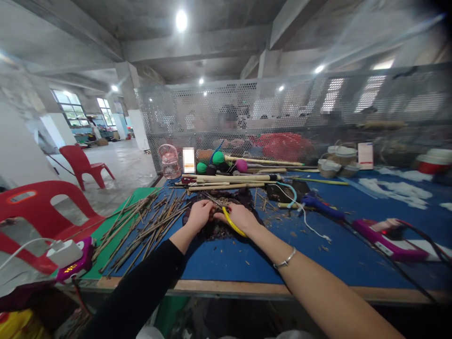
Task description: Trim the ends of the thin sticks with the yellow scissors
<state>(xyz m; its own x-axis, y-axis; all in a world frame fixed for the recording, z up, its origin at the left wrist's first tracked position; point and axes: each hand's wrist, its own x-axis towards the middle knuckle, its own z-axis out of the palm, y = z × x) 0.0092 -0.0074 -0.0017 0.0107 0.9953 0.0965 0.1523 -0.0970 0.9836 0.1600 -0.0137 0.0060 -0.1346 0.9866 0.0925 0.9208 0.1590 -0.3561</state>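
Observation:
My left hand (199, 213) is curled over a small dark piece on a heap of dark brown scraps (221, 226) in the middle of the blue table (247, 263). What its fingers grip is too small to name. My right hand (240, 216) is closed round yellow-handled scissors (231, 221), whose blades point toward my left hand. A silver bracelet (284, 259) is on my right wrist. A pile of thin brown sticks (148, 223) lies just left of my left hand.
Long bamboo rods (229, 179) and yarn balls (219, 162) lie behind the hands. A blue glue gun (323, 205) and a purple tool (384, 240) lie right. Red chairs (35, 212) stand left. A charger (65, 252) sits at the table corner. People sit behind a mesh screen (282, 113).

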